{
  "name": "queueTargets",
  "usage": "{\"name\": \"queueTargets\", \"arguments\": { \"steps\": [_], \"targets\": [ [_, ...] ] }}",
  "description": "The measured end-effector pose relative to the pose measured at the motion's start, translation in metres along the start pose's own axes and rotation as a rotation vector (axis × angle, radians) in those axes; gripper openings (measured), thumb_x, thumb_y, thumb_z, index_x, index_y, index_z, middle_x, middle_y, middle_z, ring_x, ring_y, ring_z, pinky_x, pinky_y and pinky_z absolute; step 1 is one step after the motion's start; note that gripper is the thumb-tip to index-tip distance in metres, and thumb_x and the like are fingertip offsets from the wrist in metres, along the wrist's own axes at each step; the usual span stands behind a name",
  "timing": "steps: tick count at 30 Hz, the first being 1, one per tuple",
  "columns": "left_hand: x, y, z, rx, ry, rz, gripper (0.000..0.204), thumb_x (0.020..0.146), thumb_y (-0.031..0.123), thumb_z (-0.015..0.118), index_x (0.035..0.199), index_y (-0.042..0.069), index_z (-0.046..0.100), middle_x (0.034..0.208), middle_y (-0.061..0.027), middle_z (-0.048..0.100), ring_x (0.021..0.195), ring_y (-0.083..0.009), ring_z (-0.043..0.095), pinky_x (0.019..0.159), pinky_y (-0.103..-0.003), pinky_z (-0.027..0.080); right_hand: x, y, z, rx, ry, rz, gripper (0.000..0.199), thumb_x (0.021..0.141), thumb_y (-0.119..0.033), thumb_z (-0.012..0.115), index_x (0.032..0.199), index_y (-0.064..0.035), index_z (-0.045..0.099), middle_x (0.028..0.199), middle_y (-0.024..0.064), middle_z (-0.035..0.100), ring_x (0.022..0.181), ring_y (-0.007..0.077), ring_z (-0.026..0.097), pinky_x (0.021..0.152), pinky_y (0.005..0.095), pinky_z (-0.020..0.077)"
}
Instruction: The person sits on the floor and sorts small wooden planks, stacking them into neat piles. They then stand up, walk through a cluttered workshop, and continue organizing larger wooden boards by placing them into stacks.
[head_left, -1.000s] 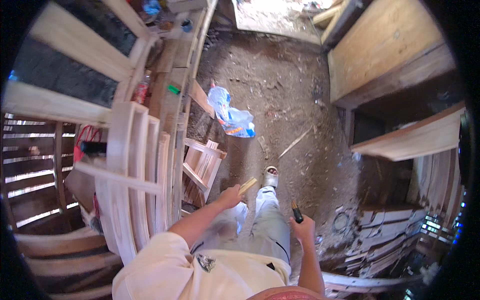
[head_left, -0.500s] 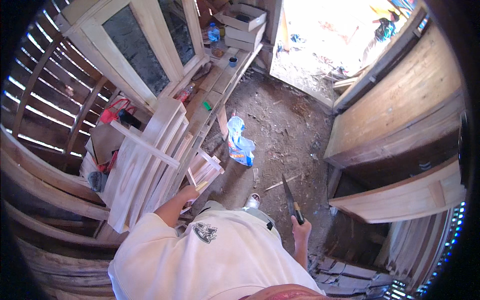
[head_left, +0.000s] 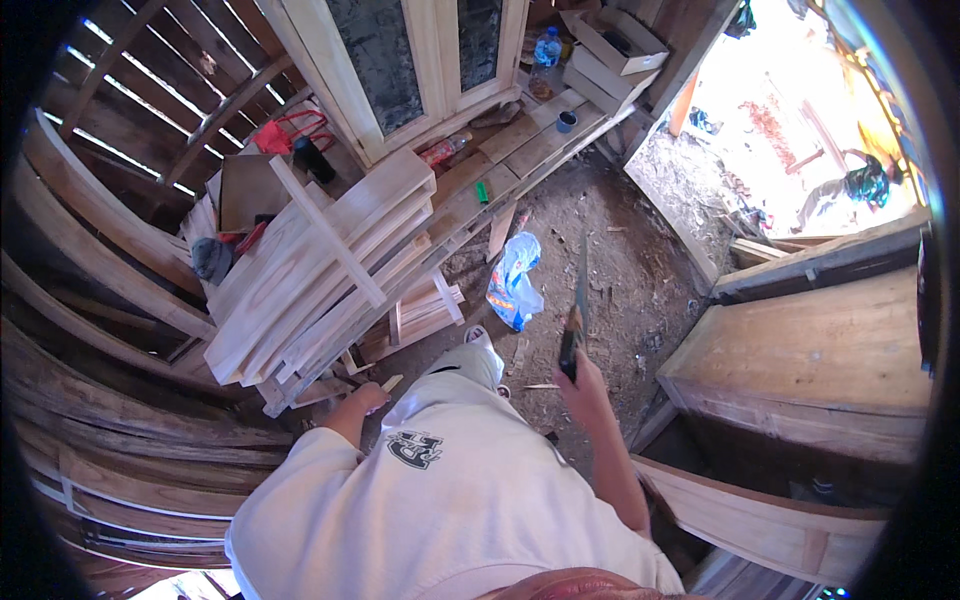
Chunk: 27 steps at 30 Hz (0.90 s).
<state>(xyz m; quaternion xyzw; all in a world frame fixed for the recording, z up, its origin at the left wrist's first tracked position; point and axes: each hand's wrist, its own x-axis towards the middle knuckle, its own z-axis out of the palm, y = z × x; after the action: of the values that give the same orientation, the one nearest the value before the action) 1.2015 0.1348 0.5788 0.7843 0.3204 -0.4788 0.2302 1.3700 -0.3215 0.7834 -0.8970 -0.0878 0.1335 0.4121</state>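
Observation:
My right hand (head_left: 586, 388) is wrapped around the dark handle of a handsaw (head_left: 569, 343), whose thin blade points away from me over the dirt floor. At the lower left, my left hand (head_left: 371, 398) is closed on a small strip of pale wood (head_left: 393, 382), with only its end showing past the fingers. Just beyond that hand stands a workbench (head_left: 515, 150). Drawer-like wooden frames (head_left: 335, 235) are stacked on it, with a narrow batten (head_left: 325, 228) lying across them. Another slatted wooden piece (head_left: 415, 320) rests low beside the bench.
A blue and white plastic bag (head_left: 515, 283) lies on the floor ahead. Cardboard boxes (head_left: 615, 60), a blue cup (head_left: 567, 121) and a green object (head_left: 482, 192) sit on the bench. At the right stands a large wooden cabinet (head_left: 800, 345), near a bright doorway.
My view has swung left, so the bench appears farther right. The saw has turned from leaning left to pointing nearly straight ahead. Both hands keep their holds.

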Motion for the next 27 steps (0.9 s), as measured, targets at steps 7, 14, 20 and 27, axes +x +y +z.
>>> {"name": "queueTargets", "arguments": {
  "steps": [7,14,20,27],
  "targets": [
    [0.024,0.038,0.006,-0.160,-0.179,0.062,0.036,0.088,0.034,0.065,0.086,-0.002,0.068,0.070,-0.0141,0.063,0.059,-0.0252,0.062,0.051,-0.041,0.047,0.158,-0.058,0.017,-0.250,-0.145,-0.118,0.038,0.088,-0.025,0.066,0.110,0.0022,0.052,0.098,0.0291,0.063,0.093,0.0479,0.061,0.077,0.0529,0.0484],
    [-0.012,0.075,-0.016,-0.625,0.081,-0.047,0.035,0.088,0.035,0.065,0.091,0.000,0.065,0.071,-0.0111,0.059,0.062,-0.0215,0.058,0.052,-0.041,0.045,0.302,-0.072,0.085,-0.300,-0.111,-0.152,0.043,0.087,-0.025,0.065,0.116,0.0039,0.052,0.103,0.0261,0.066,0.095,0.0446,0.064,0.082,0.0509,0.0512],
    [-0.054,0.018,0.092,-1.145,0.110,-0.220,0.032,0.088,0.031,0.063,0.102,0.002,0.063,0.081,-0.0113,0.061,0.076,-0.0215,0.061,0.057,-0.039,0.047,0.393,-0.063,0.185,-0.287,-0.083,-0.059,0.043,0.088,-0.021,0.062,0.121,0.0042,0.052,0.106,0.0255,0.067,0.096,0.0411,0.067,0.080,0.0502,0.0541],
    [-0.131,0.059,0.136,-1.071,0.014,-0.320,0.030,0.088,0.030,0.064,0.102,0.003,0.063,0.081,-0.0111,0.061,0.076,-0.0214,0.061,0.059,-0.039,0.048,0.443,-0.036,0.276,-0.245,-0.135,0.053,0.030,0.088,-0.014,0.059,0.113,0.0008,0.053,0.112,0.0227,0.063,0.104,0.0352,0.064,0.086,0.0439,0.0543]
  ]
}}
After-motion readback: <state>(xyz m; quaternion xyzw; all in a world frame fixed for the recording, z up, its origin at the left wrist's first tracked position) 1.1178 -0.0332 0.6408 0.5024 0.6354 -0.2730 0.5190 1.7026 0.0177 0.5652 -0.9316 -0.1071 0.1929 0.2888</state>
